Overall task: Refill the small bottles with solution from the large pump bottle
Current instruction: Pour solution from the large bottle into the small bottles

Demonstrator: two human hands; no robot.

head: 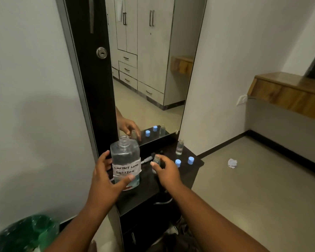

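Left hand [105, 176] fingers wrapped round big bottle [125, 161], upright, top open. Right hand [165, 169] pinches small bottle [156, 161] just right of it.

large bottle [125, 160] left of small bottle [156, 161]

Black shelf [193, 171] below mirror. On it: large clear bottle [125, 160], uncapped, at left edge; small open bottle [156, 161] mid-shelf; second small bottle [179, 147] near back right; two blue caps [178, 163] [190, 160] toward right edge; pump head [154, 155] lying behind.
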